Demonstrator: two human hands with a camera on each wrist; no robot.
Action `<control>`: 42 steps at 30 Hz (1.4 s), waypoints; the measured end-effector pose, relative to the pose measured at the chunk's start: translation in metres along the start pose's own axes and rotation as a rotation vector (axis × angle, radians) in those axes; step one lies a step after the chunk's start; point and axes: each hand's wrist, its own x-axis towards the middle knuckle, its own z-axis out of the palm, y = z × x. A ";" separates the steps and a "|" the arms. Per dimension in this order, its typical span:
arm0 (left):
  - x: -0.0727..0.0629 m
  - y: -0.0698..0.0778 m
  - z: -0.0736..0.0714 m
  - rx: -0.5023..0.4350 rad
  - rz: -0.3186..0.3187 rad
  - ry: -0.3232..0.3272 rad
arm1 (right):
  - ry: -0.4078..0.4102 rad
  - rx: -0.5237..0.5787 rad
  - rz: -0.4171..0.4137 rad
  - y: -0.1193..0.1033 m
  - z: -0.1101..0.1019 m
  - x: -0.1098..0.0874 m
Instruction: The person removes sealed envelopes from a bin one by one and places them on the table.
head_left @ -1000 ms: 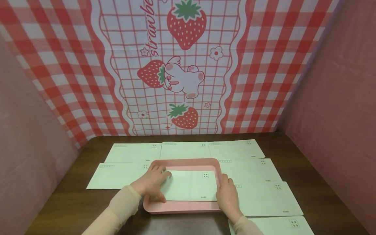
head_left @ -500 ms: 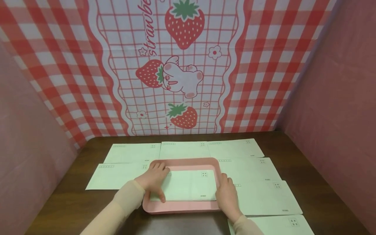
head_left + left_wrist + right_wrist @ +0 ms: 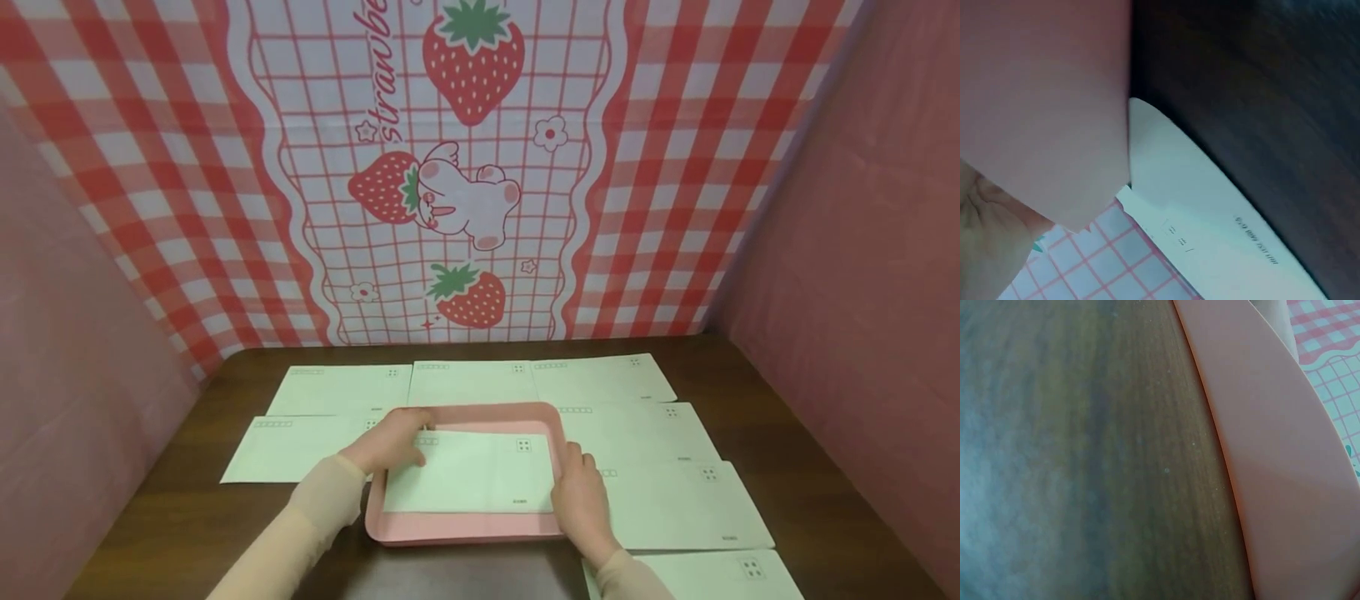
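Note:
In the head view, a pink tray sits on the table with a pale envelope lying in it. My left hand reaches over the tray's left wall. Its thumb and fingers pinch the envelope near the far left corner, which looks slightly raised; the fingertips are partly hidden. My right hand grips the tray's right wall. In the left wrist view, part of the left hand shows beside the tray wall. The right wrist view catches the tray's outer wall but not the hand.
Several similar envelopes lie flat around the tray: one at left, a row along the back, and more down the right. The dark wooden table meets a strawberry-print cloth behind and pink side cloths.
My left thumb has moved from the envelope's near left part up toward the fingers at its far left corner. That edge has risen slightly. The right hand and tray stay put.

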 end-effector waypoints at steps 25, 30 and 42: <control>-0.020 0.007 -0.013 -0.029 0.025 0.131 | -0.014 -0.005 0.020 0.000 0.001 0.000; -0.025 0.006 -0.012 -0.060 -0.018 0.186 | -0.004 -0.007 0.018 0.000 0.001 0.000; -0.039 -0.001 -0.027 -0.179 -0.036 0.342 | -0.002 -0.003 0.003 0.000 0.000 0.000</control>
